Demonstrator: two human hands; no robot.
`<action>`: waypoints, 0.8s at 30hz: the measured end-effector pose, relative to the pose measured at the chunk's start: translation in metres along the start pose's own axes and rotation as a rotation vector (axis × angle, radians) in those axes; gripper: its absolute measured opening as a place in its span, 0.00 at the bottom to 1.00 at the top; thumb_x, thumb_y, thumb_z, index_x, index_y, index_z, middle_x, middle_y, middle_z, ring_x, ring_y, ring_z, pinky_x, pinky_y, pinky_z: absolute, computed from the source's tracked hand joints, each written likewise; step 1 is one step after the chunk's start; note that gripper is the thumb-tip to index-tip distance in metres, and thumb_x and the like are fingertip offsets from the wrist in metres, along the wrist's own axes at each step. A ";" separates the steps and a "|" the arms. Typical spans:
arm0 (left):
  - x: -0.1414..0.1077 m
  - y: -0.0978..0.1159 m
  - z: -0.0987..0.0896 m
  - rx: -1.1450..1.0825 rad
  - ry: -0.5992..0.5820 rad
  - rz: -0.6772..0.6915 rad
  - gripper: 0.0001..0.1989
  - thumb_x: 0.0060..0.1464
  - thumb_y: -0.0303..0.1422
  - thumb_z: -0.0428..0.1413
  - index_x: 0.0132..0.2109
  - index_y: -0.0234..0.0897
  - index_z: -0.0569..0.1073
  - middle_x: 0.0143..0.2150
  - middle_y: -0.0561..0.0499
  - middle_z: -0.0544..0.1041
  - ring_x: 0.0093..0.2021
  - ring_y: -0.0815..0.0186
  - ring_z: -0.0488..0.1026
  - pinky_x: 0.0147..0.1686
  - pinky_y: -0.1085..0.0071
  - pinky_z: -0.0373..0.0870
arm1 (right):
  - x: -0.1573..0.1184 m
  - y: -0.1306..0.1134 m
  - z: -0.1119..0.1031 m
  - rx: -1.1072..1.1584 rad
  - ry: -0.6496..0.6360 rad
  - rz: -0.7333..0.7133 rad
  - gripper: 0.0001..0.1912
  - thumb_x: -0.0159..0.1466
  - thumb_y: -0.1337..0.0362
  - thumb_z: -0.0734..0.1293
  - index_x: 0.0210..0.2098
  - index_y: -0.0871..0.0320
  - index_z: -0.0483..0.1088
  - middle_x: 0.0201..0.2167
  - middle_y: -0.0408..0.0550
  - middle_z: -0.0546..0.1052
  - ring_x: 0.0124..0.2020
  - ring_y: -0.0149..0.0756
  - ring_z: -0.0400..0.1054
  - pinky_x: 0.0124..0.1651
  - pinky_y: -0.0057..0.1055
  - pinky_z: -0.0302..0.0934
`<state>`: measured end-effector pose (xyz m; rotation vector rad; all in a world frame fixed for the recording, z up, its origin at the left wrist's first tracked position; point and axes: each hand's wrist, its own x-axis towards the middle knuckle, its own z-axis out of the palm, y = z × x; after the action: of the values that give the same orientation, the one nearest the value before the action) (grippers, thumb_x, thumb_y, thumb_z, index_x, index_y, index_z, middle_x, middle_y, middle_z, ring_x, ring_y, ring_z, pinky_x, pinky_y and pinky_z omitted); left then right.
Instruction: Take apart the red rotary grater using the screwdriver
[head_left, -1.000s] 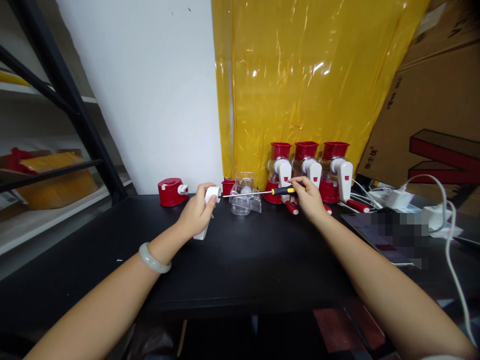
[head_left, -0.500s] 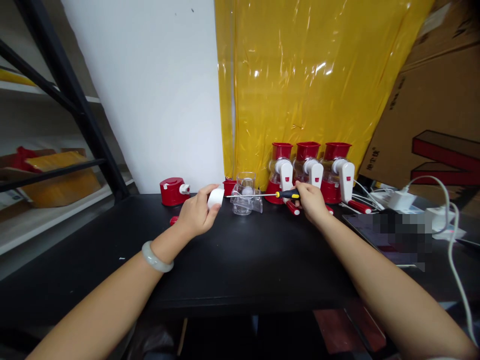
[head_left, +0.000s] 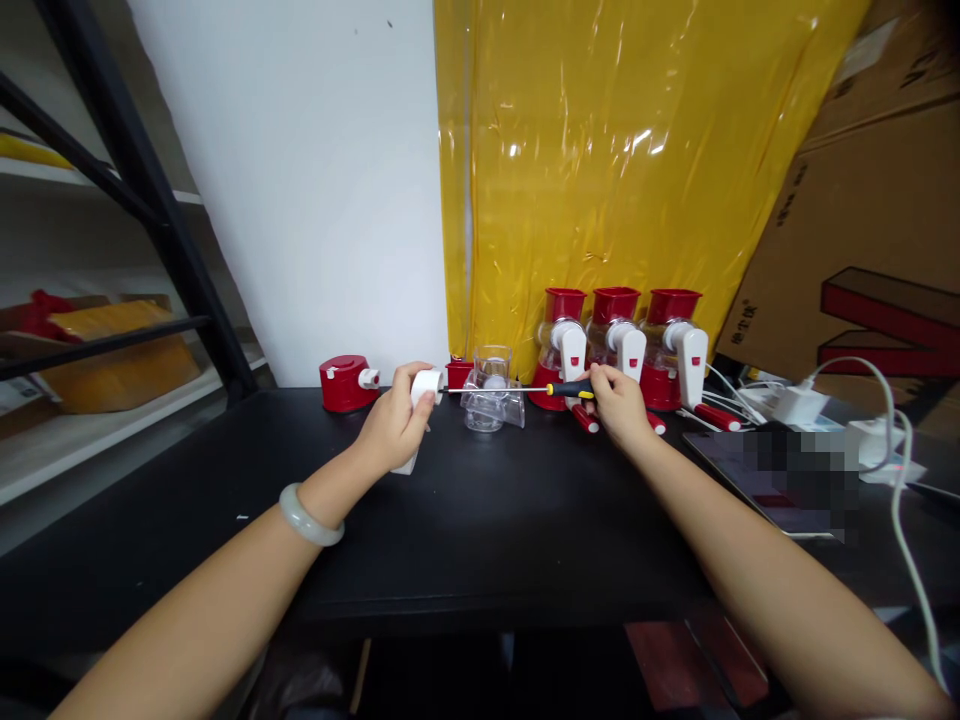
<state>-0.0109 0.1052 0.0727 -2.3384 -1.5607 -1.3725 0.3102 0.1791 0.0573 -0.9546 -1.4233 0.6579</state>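
Note:
My left hand (head_left: 396, 428) is closed around a white crank handle (head_left: 427, 384); its round end points right and part of its arm shows below my fingers. In my right hand (head_left: 616, 404) is a screwdriver (head_left: 570, 389) with a black and yellow grip, held level. Its long shaft points left and its tip is at the round end of the crank; whether it touches something inside, I cannot tell. Behind the shaft stands a clear plastic grinder body (head_left: 487, 415). A red base (head_left: 348, 384) with a white and red knob stands left of my left hand.
Three assembled red and white rotary grinders (head_left: 619, 345) stand in a row at the back right. A tablet (head_left: 739, 470) lies to the right, near white chargers and cables (head_left: 799, 402). The black table (head_left: 487, 540) ends at a near edge. Shelving (head_left: 150, 220) is at left.
My left hand has turned the crank, so its round end now faces the screwdriver and its arm shows below. The screwdriver has shifted slightly left.

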 end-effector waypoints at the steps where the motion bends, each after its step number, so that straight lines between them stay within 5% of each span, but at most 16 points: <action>1: 0.000 0.000 0.001 -0.038 -0.006 -0.025 0.19 0.65 0.40 0.43 0.59 0.36 0.58 0.31 0.53 0.73 0.24 0.67 0.73 0.30 0.68 0.69 | -0.001 -0.001 0.000 -0.007 -0.001 -0.006 0.24 0.62 0.41 0.61 0.28 0.56 0.69 0.11 0.38 0.64 0.10 0.28 0.56 0.13 0.25 0.50; 15: 0.004 -0.008 0.008 -0.296 -0.091 -0.221 0.19 0.64 0.47 0.44 0.54 0.41 0.60 0.32 0.54 0.69 0.24 0.68 0.71 0.21 0.72 0.72 | 0.000 0.000 -0.003 -0.013 0.000 -0.052 0.22 0.61 0.42 0.64 0.32 0.56 0.71 0.14 0.39 0.66 0.14 0.29 0.58 0.17 0.26 0.51; 24: 0.007 -0.012 0.015 -0.487 -0.125 -0.421 0.18 0.61 0.49 0.46 0.50 0.42 0.61 0.30 0.54 0.69 0.25 0.68 0.70 0.19 0.73 0.72 | 0.005 0.008 -0.003 -0.073 0.057 -0.192 0.16 0.62 0.48 0.65 0.34 0.56 0.70 0.29 0.44 0.73 0.27 0.32 0.64 0.29 0.29 0.60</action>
<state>-0.0089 0.1228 0.0627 -2.4751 -2.0421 -1.9172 0.3147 0.1867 0.0535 -0.8739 -1.4747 0.4360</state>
